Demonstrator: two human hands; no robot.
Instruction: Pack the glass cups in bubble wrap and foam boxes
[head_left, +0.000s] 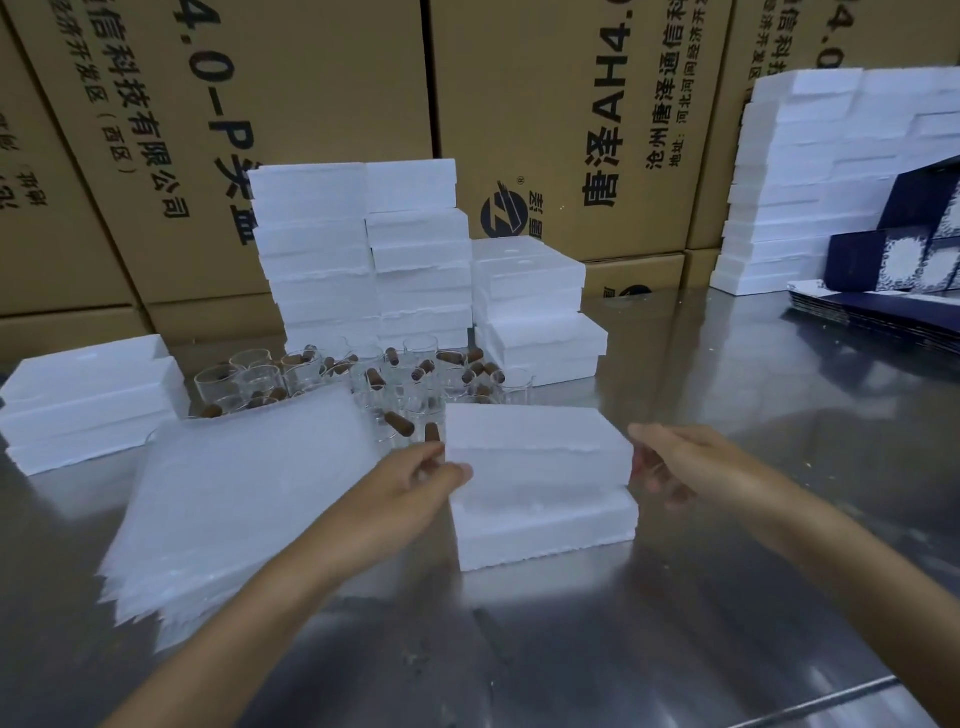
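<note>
A white foam box (540, 530) sits on the steel table in front of me, and its upper half (535, 441) is raised a little above the lower half. My left hand (415, 483) grips the upper half's left end with thumb and fingers. My right hand (685, 462) holds its right end, fingers curled behind the edge. Several glass cups (395, 384) with brown wooden handles stand clustered behind the box. A stack of bubble wrap sheets (244, 493) lies to the left.
Stacks of white foam boxes rise at the back centre (363, 249), at the left (88, 400) and at the far right (800, 182). Dark blue gift boxes (893, 260) and flat blue cartons lie at the right. Large cardboard cartons (571, 104) wall the table's far side.
</note>
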